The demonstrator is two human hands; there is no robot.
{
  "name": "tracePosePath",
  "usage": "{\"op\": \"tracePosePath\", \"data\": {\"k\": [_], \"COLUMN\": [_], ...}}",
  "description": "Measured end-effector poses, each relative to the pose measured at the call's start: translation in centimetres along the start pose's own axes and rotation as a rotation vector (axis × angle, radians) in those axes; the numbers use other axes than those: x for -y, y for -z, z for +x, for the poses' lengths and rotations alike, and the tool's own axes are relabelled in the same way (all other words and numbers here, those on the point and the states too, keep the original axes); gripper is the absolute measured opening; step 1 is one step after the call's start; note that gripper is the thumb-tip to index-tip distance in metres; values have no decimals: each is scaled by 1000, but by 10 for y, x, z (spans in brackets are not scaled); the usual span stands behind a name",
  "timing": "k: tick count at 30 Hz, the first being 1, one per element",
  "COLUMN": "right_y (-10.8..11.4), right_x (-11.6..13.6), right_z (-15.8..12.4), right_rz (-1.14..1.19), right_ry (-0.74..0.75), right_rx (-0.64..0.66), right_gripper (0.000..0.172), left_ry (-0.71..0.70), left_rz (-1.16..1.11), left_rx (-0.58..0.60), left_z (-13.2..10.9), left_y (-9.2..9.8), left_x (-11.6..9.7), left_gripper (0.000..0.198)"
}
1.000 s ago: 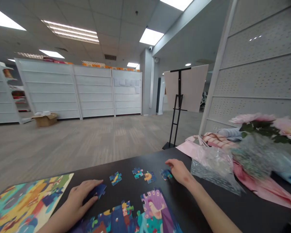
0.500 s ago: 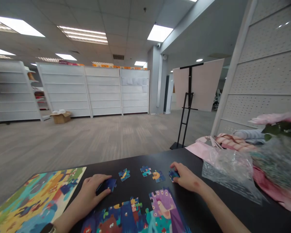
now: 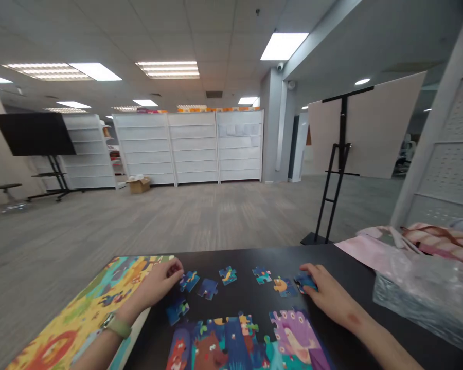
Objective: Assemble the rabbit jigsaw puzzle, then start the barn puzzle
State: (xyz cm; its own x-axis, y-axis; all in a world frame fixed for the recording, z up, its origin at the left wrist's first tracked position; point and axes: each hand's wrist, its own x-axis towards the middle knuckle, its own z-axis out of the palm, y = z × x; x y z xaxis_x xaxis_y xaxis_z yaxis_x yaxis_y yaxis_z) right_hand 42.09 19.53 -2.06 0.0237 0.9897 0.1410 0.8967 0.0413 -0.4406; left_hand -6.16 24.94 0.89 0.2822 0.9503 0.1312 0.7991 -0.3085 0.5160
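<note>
My right hand has its thumb and fingers closed around the edges of a dark blue puzzle piece lying on the table. My left hand is curled by the right edge of a colourful picture sheet; the insides of its fingers are hidden. A blue puzzle piece lies right beside its thumb. Close by are a dark blue piece and another with green. More loose pieces include one with a yellow shape, a teal one and an orange one. Nearest me is a partly joined puzzle.
Everything lies on a black table. Crumpled clear plastic and pink paper are at its right side. Beyond stand a black easel, white shelves, a cardboard box and a screen on a stand.
The view has turned left. My left hand has moved left and away from the pieces it covered, leaving several uncovered. My right hand stays at the same piece.
</note>
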Motion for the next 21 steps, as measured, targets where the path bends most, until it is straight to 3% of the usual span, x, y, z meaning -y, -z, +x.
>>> {"op": "tracePosePath", "data": {"k": [4,7,13,21], "right_y": [-12,-15,-7,-3], "right_x": [-14,-14,2,15], "right_z": [6,5,-2,-7], "right_rz": [-60,-88,-141,-163], "right_ry": [42,36,23,30], "right_rx": [-40,-64,-15,10], "right_gripper": [40,43,46,44], "left_ry": [71,129,124,129], "left_rz": [66,111,113,178], "left_rx": [255,329,365,287], "left_z": [-14,-21,-22,-15], "left_y": [14,14,8,9], "left_x": [-2,-7,-10,1], "left_gripper": [38,49,39,28]}}
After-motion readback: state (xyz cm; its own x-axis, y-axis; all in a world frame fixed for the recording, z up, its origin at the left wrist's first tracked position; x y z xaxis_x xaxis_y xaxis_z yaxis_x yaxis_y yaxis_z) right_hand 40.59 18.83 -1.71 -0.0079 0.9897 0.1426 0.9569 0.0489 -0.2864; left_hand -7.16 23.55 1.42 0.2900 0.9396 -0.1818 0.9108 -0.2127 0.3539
